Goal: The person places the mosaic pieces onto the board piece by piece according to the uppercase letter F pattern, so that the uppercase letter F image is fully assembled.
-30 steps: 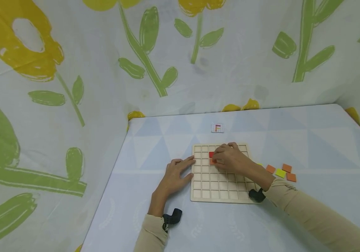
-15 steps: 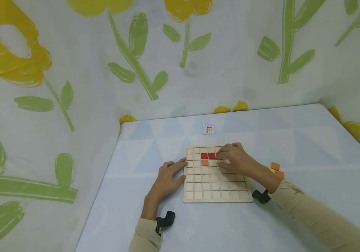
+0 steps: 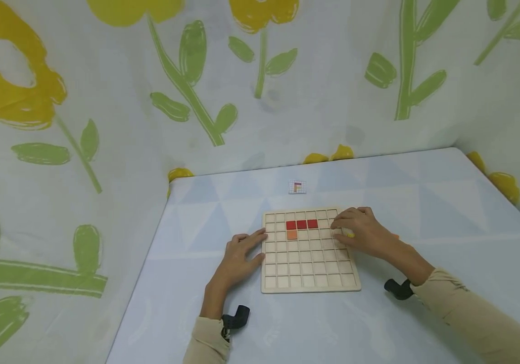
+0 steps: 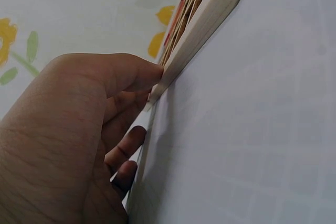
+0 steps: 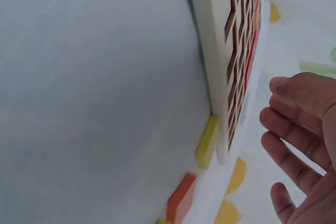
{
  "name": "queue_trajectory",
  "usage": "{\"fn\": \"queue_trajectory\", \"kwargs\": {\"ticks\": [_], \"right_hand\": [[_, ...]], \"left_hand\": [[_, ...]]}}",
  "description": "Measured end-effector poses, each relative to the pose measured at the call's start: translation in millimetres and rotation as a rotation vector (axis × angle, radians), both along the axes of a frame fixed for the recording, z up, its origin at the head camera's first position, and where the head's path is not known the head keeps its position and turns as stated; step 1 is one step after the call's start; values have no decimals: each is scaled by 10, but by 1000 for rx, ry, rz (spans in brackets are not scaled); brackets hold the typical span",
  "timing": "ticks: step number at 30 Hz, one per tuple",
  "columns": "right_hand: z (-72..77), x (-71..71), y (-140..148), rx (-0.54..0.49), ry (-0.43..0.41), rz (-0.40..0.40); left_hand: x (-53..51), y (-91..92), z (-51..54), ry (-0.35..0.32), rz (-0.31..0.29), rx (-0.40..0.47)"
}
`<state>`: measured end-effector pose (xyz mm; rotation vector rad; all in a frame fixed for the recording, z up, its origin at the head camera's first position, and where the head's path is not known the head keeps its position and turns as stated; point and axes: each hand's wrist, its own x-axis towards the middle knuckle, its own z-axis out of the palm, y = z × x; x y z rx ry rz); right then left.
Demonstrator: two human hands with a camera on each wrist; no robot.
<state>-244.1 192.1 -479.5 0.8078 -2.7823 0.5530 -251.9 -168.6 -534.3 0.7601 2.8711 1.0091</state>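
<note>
A wooden grid board lies on the table. Three red tiles sit side by side in its upper rows, and one orange tile sits below the leftmost of them. My left hand touches the board's left edge with its fingertips and thumb. Over the right edge of the board hovers my right hand, fingers loosely bent with nothing between them in the right wrist view. Beneath it, a yellow tile lies against the board's side, and another orange tile lies close by.
A small printed card with a coloured grid pattern lies behind the board. The patterned tablecloth spreads around, and a flowered cloth hangs at the back and left. A yellow corner shows at the bottom of the right wrist view.
My right hand has moved right from the red tiles to the board's right edge, uncovering all three red tiles. My left hand stays at the left edge. The head view has shifted slightly.
</note>
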Motion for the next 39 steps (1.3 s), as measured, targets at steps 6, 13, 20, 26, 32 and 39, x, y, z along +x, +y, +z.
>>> {"fn": "queue_trajectory", "kwargs": {"ticks": [6,13,20,26,32,39], "right_hand": [[-13,53,171,6,-10,-53],[35,158,380,5,-27,-97],[-8,220,549,-11,-64,-135],[-42,254,603,18,-85,-163],[-83,282,645,49,-89,-189],[-72,310,653,70,-64,-176]], "left_hand": [[-29,-21,6,4,4,-22],[-26,-28,12,-6,-6,-28],[-16,-40,30,9,-5,-15],[-10,-67,40,1,6,-15],[-26,-52,5,-11,-3,-11],[-24,-11,-16,-5,-24,12]]}}
